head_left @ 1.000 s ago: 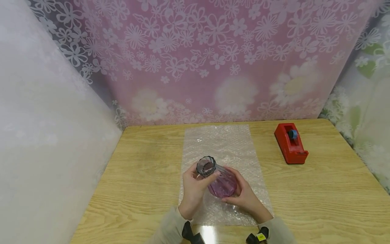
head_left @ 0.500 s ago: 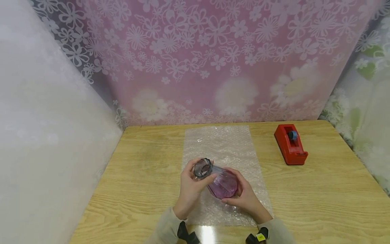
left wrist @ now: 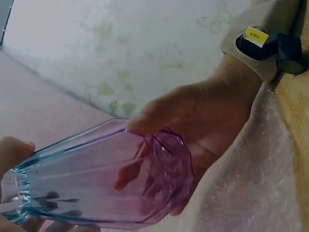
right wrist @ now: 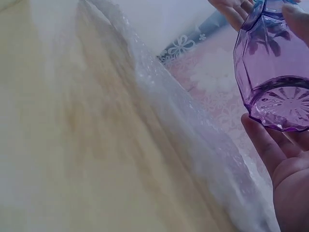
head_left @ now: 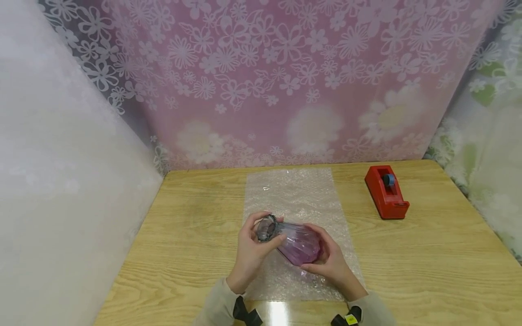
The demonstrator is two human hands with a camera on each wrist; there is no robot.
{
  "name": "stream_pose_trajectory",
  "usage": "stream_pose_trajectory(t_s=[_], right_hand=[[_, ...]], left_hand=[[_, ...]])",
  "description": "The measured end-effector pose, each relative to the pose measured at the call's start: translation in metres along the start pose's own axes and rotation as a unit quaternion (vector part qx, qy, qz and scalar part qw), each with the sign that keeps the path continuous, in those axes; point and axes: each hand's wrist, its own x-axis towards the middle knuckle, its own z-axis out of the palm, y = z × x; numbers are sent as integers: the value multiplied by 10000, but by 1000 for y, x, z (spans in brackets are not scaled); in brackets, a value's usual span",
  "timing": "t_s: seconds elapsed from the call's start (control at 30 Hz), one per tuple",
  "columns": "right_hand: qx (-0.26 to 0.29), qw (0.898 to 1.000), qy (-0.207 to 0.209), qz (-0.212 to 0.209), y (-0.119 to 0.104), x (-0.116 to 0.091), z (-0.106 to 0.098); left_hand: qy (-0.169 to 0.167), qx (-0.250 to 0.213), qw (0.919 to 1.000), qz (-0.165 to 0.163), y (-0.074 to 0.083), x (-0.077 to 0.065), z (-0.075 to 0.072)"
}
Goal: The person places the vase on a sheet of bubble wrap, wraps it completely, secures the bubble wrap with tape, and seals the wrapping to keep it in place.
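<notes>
A faceted glass vase (head_left: 299, 244), grey-blue at the neck and purple toward the base, is held between both hands above the bubble wrap. Its mouth points left and it lies nearly level. My left hand (head_left: 248, 253) grips the neck, thumb on the near side. My right hand (head_left: 332, 265) cups the base end, with the thumb below and fingers over the top. In the left wrist view the vase (left wrist: 106, 174) is see-through, and right-hand fingers show behind its base. The right wrist view shows the patterned bottom of the vase (right wrist: 285, 101) against the right hand (right wrist: 294, 179).
A sheet of clear bubble wrap (head_left: 293, 190) lies flat on the wooden table (head_left: 195, 226) under the hands. To the right stands a red tape dispenser (head_left: 386, 192) with a small roll. Floral curtains (head_left: 261, 90) close off the back and sides.
My left hand has shifted left and slightly down, tipping the vase from a slant to nearly level. The right hand keeps its hold on the base, moving slightly right.
</notes>
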Motion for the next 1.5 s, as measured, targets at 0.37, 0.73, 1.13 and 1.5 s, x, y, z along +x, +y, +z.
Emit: stream_pose_trajectory(t_s=[0.37,0.73,1.13,1.5], right_hand=[[263,9995,173,91,-11,-16,-6],[-130,9992,353,113,-16,-26,-10],[-759,9971,83,-26,-16,-24,-11],[-1052,9939,-261,203,-8,-26,-15]], left_hand=[[-486,540,9972,-169,-7,-12,-13],[-483,1027,9888,-974,-17,-20,-22],[-1154,1327,9762,-1268,-37,-20,-46],[-1431,1591,9679,-1318,-53,-23,-57]])
